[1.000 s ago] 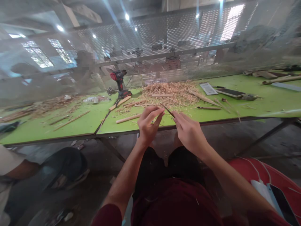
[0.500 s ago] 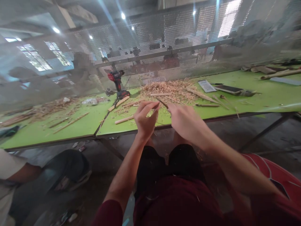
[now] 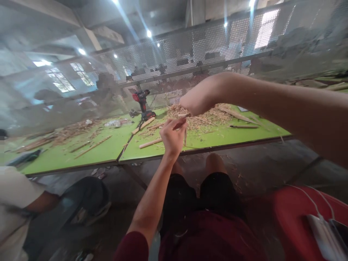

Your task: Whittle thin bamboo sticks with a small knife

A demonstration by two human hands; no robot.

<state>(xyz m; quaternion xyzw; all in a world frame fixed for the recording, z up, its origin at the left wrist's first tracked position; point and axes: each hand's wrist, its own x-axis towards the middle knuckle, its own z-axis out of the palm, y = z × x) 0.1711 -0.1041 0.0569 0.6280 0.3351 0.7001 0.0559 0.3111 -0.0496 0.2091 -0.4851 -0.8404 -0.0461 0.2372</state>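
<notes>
- Left hand (image 3: 172, 135): raised just in front of the near edge of the green bench (image 3: 103, 150), palm toward the camera. Its grip is closed in a pinch, thumb and forefinger tips pressed on a thin wooden sliver (image 3: 185, 135).
- Thin wooden sliver: hangs down from the pinch, roughly upright, seen against the bench surface. Its upper end lies between the two hands.
- Right hand (image 3: 197, 98): lifted higher than the left, just above and to the right of it, forearm crossing the frame from the right edge. The fingers are curled in toward the palm; the back of the hand faces the camera, so what the grip holds cannot be determined.
- The two hands are close together but not visibly touching.
- Bench contents: a pile of wood shavings (image 3: 206, 114) lies directly behind the right hand. A red and black cordless drill (image 3: 141, 103) stands upright to the left of the pile. A short wooden stick (image 3: 149, 143) lies flat near the front edge, just left of the left hand. Further sticks and loose shavings are scattered toward the left end.
- Perforated metal screen (image 3: 190, 54): runs along the far side of the bench.
- Another person (image 3: 16, 203) sits at lower left, apart from the hands.
- Red tub (image 3: 293, 217): lower right, beside the person's knee.
</notes>
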